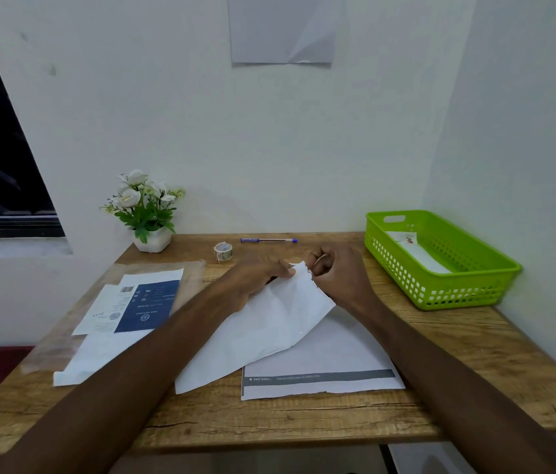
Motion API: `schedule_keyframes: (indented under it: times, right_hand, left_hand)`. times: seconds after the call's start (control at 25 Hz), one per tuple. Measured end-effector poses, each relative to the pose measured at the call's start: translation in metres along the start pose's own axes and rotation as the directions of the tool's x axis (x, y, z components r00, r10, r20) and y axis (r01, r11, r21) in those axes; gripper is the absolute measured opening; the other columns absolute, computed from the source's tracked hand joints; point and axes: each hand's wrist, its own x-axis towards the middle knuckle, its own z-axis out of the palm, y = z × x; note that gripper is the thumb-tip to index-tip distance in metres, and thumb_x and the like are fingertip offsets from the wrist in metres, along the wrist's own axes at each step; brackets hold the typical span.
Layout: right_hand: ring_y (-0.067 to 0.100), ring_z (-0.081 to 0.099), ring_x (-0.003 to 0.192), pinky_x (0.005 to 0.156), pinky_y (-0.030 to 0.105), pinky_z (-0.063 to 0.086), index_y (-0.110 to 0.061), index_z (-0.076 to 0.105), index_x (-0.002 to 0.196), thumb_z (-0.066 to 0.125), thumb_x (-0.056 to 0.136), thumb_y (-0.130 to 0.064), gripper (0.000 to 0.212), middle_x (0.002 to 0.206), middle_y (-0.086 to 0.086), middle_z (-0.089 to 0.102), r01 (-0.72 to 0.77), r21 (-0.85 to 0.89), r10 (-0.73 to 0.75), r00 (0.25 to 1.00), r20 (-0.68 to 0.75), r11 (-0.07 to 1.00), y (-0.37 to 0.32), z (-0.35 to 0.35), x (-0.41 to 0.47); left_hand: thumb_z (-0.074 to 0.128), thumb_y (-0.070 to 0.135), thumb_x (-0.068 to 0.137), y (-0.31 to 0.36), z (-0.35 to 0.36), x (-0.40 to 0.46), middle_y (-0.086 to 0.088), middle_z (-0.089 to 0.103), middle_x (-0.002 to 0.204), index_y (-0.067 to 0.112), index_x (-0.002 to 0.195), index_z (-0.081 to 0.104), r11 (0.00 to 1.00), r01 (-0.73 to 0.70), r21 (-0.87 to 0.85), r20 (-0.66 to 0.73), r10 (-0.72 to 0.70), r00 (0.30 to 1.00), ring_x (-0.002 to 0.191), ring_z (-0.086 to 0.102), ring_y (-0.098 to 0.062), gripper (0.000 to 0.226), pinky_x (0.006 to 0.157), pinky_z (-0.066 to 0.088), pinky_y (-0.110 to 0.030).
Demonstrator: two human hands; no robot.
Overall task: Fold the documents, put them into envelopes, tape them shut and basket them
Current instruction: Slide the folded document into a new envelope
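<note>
- White envelope point(256, 323): held tilted over the table's middle, its far end lifted, its near corner down on the wood.
- Sheet with a grey band point(321, 374): flat under the envelope, its torn edge nearest the person.
- Stack of papers point(126, 313): flat at the left, a blue-and-white printed sheet on top.
- Tape roll point(223, 250): upright near the far edge, a strip hanging loose.
- Green basket point(440, 292): at the far right corner, with a white envelope point(416, 251) lying inside.

The left hand point(258, 273) hides the white envelope's point(263, 323) far edge; the documents' point(140, 302) print is unreadable
</note>
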Motion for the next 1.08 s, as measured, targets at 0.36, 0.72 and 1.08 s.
schedule_keyframes:
  times: [0.36,0.72,1.08]
  right_hand:
    - [0.008,0.063,0.054,0.059,0.029,0.051,-0.025,0.066,0.09,0.07,0.064,-0.005,0.033,0.057,-0.006,0.07,0.089,-0.157,-0.07,0.99,0.121,0.984,0.002,-0.01,0.002]
    - [0.026,0.069,0.07,0.066,0.038,0.054,-0.006,0.071,0.1,0.075,0.076,0.002,0.026,0.081,0.019,0.074,-0.389,0.421,0.269,0.909,0.317,0.819,0.01,-0.017,0.006]
    - [0.03,0.072,0.07,0.062,0.037,0.06,-0.01,0.074,0.085,0.08,0.077,-0.022,0.015,0.087,0.013,0.077,-0.433,0.356,0.268,0.864,0.426,0.828,0.014,-0.015,0.006]
  left_hand:
    - [0.078,0.015,0.084,-0.001,0.002,-0.002,-0.007,0.074,0.085,0.006,0.094,0.077,1.0,-0.001,0.014,-0.016,0.001,1.0,0.071,0.068,-0.018,0.014,0.06,0.051,-0.023]
    - [0.088,0.016,0.075,-0.002,-0.01,0.0,-0.016,0.077,0.095,0.005,0.089,0.078,0.997,-0.069,0.043,0.052,0.066,0.996,0.079,0.07,-0.022,0.02,0.07,0.054,-0.029]
    - [0.07,0.0,0.089,-0.003,-0.023,0.004,-0.019,0.075,0.094,-0.003,0.098,0.074,0.996,-0.091,-0.026,-0.072,0.089,0.993,0.08,0.07,-0.025,0.011,0.077,0.054,-0.034]
